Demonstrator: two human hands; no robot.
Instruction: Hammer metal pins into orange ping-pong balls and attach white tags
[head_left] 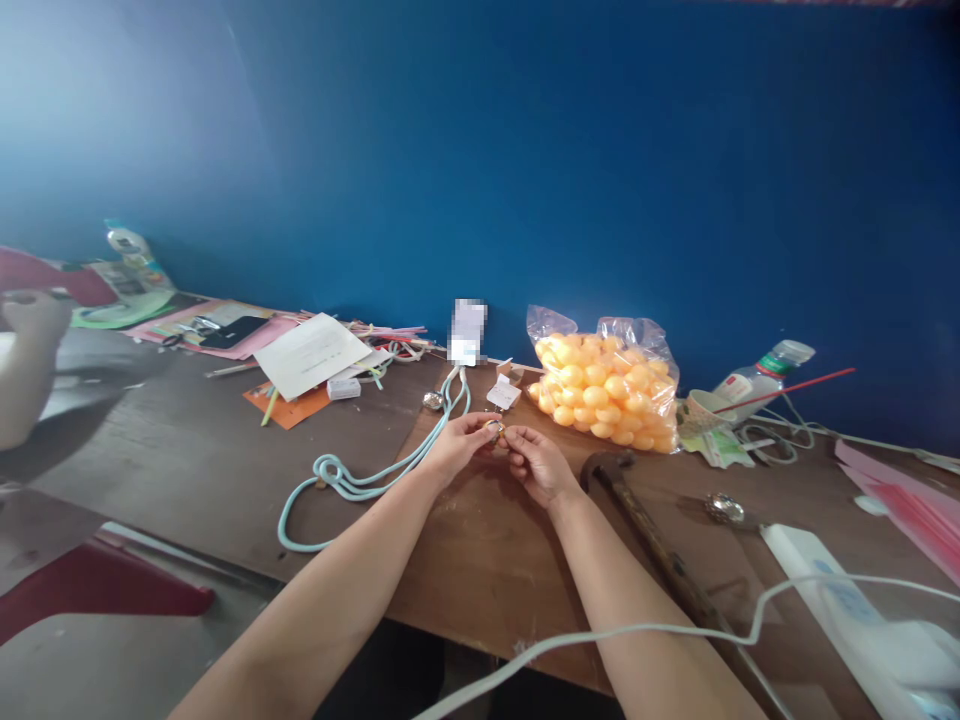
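My left hand point(459, 442) and my right hand point(541, 464) meet over the brown wooden table point(480, 560). Pinched between their fingertips is a small shiny metal piece point(494, 427), silver and gold in colour; its exact kind is too small to make out. Just beyond the fingers stands a small white card point(503, 393). A light-blue cord point(390, 480) lies looped to the left of my left hand and runs up to a white, blurred-out tag point(466, 335) against the wall. Near that cord rests another shiny metal piece point(433, 401).
A clear bag of orange balls point(600, 390) stands behind my right hand. A hammer point(660, 540) lies right of it, near a shiny round piece point(725, 508) and a white power strip point(832, 600). Papers point(311, 355) spread left. Another person's arm point(30, 360) shows far left.
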